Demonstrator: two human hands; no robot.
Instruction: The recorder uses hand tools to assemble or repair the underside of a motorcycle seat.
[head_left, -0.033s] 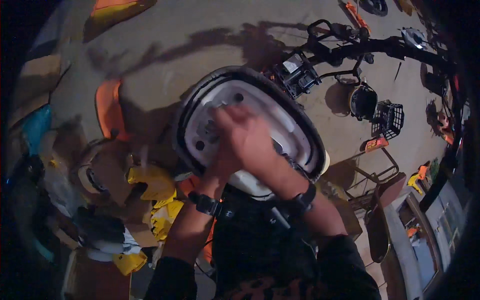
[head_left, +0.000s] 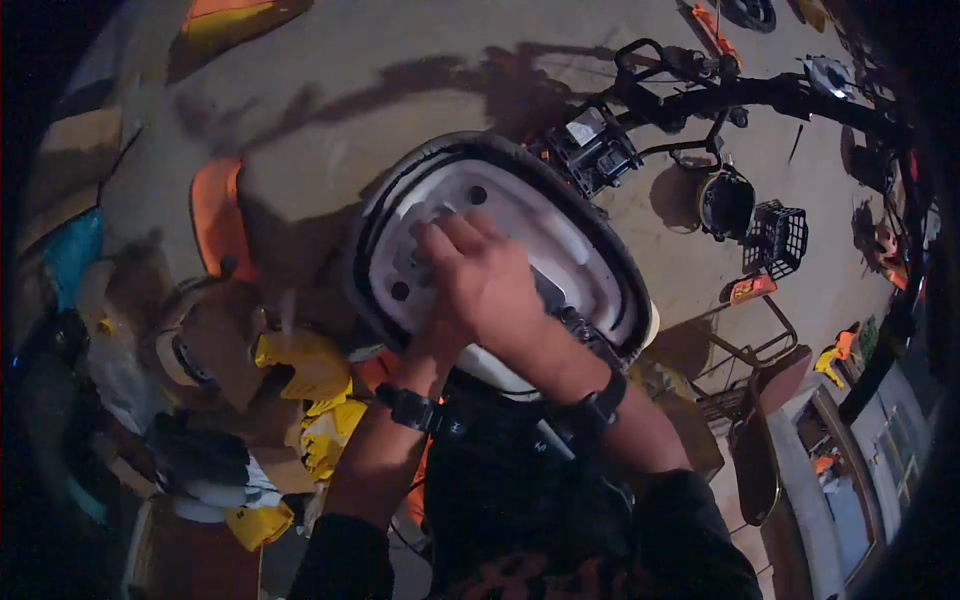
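An oval piece (head_left: 598, 255) with a dark padded rim and a pale hollow inside, like an upturned scooter seat, lies in front of my body. My right hand (head_left: 492, 285) is over its inner left part, with fingers curled down near a grey metal plate (head_left: 412, 255). Whatever those fingers grip is hidden. Close under it, my left hand (head_left: 443, 322) reaches in; its fingers are covered by the right hand. Two dark round spots (head_left: 478, 194) show on the pale surface. A black fitting (head_left: 578, 325) shows beside my right wrist.
Yellow parts (head_left: 305, 368) and cartons lie at the left, near an orange panel (head_left: 222, 220). A black frame with a boxy unit (head_left: 595, 150) stands at the upper right, close to a black basket (head_left: 777, 240). A metal-framed chair (head_left: 765, 400) is at the right.
My right hand has shifted slightly down and right, and its blurred fingers have become clearer. The left forearm and the pale oval piece stay almost in place.
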